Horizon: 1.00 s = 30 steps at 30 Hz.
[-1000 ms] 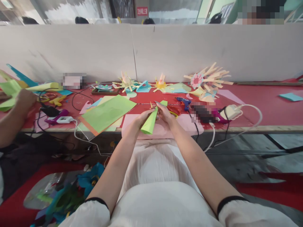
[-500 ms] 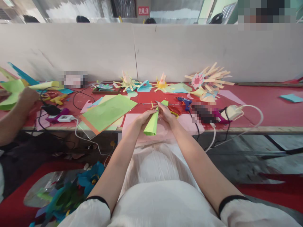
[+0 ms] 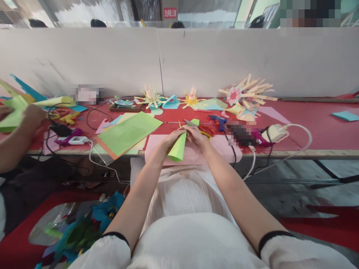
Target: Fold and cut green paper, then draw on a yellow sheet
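Head view: the left hand (image 3: 173, 139) and right hand (image 3: 197, 135) are gripping the green roll (image 3: 178, 148) above the pink sheet (image 3: 224, 146), apparently stopping it from unrolling; scissors (image 3: 207, 135) are lying beside them on the surface (image 3: 316, 134).

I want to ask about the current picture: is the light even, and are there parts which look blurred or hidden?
Head view: diffuse light on the red table, darker below it; head view: left hand, right hand and green paper roll fairly clear, fine finger detail not; head view: pixel blocks mask a dark object and a patch near the top right.
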Available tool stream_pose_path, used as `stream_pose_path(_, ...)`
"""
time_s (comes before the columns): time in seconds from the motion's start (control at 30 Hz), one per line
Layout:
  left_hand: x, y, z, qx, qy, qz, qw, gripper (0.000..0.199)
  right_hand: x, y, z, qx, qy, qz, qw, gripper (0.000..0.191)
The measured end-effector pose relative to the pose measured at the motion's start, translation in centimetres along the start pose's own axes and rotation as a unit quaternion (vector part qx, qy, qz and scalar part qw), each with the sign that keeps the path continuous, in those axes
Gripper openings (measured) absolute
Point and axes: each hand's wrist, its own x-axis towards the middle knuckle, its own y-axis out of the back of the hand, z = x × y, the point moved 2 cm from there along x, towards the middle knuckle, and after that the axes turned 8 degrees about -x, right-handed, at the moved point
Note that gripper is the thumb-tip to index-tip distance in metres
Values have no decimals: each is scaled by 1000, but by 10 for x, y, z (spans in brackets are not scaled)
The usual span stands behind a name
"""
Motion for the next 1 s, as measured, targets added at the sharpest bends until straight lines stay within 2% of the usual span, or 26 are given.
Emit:
stream_pose_path(0.13,0,-5,4,17,-29,-43,999,28,-1,0,-1,-25,-9,31,999,28)
stream_pose_path(0.27,-2,-6,7,24,-17,-18,999,22,1,2,2,-28,-12,30,999,35)
stream_pose_path(0.4,-2,-9,5,8,-7,-15,1000,20,3,4,6,-23,-6,27,999,31)
stream_pose_path(0.67,5,-3,-1,23,-35,-82,996,26,0,2,4,-31,-15,7,999,32)
stream_pose_path(0.87,-4,-7,6,54,-2,-19,998,24,-3,1,1,-28,-26,2,999,30)
stream_pose_path(1.0,-12,-12,10,58,23,-6,998,25,-2,1,2,-25,-31,4,999,30)
